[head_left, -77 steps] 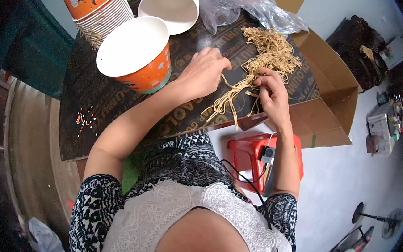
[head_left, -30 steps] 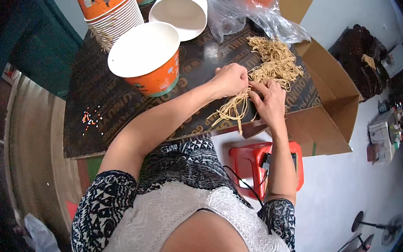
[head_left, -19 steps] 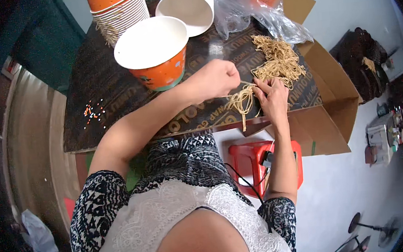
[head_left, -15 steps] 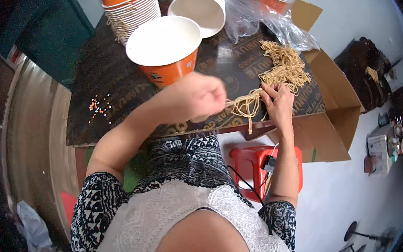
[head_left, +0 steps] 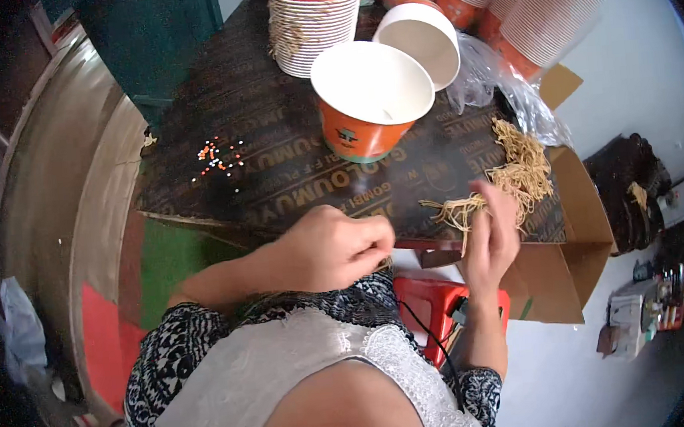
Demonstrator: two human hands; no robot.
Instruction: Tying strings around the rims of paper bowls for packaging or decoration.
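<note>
My left hand [head_left: 349, 249] is at the table's front edge, its fingers curled together. A bit of tan string [head_left: 386, 264] shows below its fingertips; how much it holds is hidden. My right hand [head_left: 493, 234] is over the loose ends of a tangled pile of tan strings [head_left: 520, 169] at the table's right side. Its fingers are stretched out, slightly blurred, and seem to grip nothing. Beyond my hands, an orange paper tub [head_left: 368, 135] with a white inside stands upright. Behind it, a white-lined tub [head_left: 423, 45] lies tipped, its mouth facing me.
A tall stack of tubs [head_left: 316, 31], strings hanging on its side, stands at the back. More stacked tubs [head_left: 551, 12] and a clear plastic bag [head_left: 539, 110] are at the back right. Small coloured beads [head_left: 217, 157] lie left. An open carton [head_left: 587, 218] adjoins the right edge; below is a red stool [head_left: 425, 303].
My left hand has drawn back from the string pile toward my body. My right hand has lifted its fingers off the strings. The view has shifted, showing more tubs at right.
</note>
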